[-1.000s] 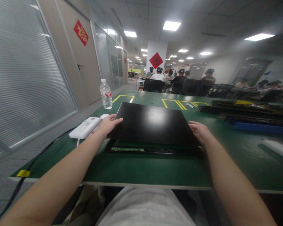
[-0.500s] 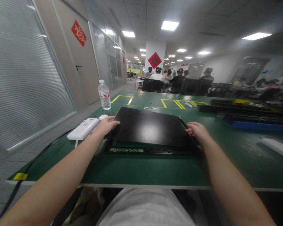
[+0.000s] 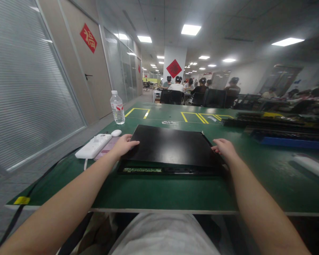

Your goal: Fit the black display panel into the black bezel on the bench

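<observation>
A flat, glossy black screen panel [image 3: 172, 147] lies tilted over a thin black frame [image 3: 194, 170]. My left hand [image 3: 124, 146] grips its left edge, thumb on top and fingers underneath. At the right edge my right hand [image 3: 223, 148] is closed, with curled fingertips on the rim; whether they pinch panel, frame or both is hard to see. A green circuit strip [image 3: 142, 170] shows along the near side of the frame. The panel hides the rest of the frame.
Left on the green table [image 3: 162, 194] are a white power strip [image 3: 93, 146], a white rounded case [image 3: 116, 132], a pinkish flat item [image 3: 106, 148] and a water bottle [image 3: 118, 108]. Dark strips [image 3: 271, 124] are stacked at right. People sit farther back.
The panel's far left side has come down and shifted slightly right, so it lies flatter. My left hand moved right with it; my right hand shifted only a little.
</observation>
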`<action>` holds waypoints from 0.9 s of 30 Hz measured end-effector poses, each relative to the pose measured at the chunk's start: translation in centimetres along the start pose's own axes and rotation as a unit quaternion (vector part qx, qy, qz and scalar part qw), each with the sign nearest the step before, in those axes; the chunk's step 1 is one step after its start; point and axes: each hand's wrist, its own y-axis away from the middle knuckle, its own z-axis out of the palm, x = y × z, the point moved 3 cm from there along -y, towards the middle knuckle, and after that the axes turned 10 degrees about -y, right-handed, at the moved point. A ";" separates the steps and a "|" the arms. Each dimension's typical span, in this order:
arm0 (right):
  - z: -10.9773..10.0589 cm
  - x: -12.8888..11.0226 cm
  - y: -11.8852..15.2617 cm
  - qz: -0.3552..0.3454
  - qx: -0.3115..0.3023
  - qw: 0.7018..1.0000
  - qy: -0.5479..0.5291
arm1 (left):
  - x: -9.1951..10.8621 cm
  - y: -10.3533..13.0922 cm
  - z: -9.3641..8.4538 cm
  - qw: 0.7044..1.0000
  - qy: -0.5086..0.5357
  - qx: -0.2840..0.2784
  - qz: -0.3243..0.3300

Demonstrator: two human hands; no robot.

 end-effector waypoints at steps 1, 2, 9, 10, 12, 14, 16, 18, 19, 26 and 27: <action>0.0 0.0 0.0 0.001 0.001 1.000 0.000 | -0.1 0.0 0.0 1.000 0.001 -0.003 -0.001; 0.0 0.1 0.0 0.001 0.001 1.000 -0.001 | -0.1 0.0 0.1 1.000 0.001 -0.006 0.000; -0.3 -0.1 0.0 -0.002 0.010 1.000 0.010 | -0.1 0.2 0.3 1.000 -0.019 -0.017 0.006; -0.3 -0.1 0.0 -0.004 0.011 1.000 0.015 | -0.1 0.2 0.4 1.000 -0.023 -0.019 0.008; -0.4 0.0 -0.2 -0.009 0.012 1.000 0.026 | -0.2 0.2 0.4 0.999 -0.033 -0.022 0.014; -0.5 0.3 -0.4 -0.015 0.014 0.999 0.042 | -0.4 0.0 0.4 0.998 -0.045 -0.024 0.021; -0.6 0.4 -0.5 -0.021 0.014 0.998 0.066 | -0.7 -0.2 0.4 0.998 -0.058 -0.027 0.029; -0.7 0.4 -0.5 -0.024 0.010 0.996 0.087 | -1.1 -0.5 0.4 0.996 -0.072 -0.032 0.038; -0.7 0.4 -0.4 -0.024 0.009 0.995 0.095 | -1.3 -0.7 0.4 0.995 -0.079 -0.033 0.041; -0.7 0.0 -0.2 -0.024 0.006 0.992 0.123 | -1.2 -0.8 0.2 0.995 -0.096 -0.021 0.025; -0.7 0.1 -0.3 -0.026 0.006 0.992 0.124 | -1.0 -0.7 0.2 0.995 -0.093 -0.013 0.016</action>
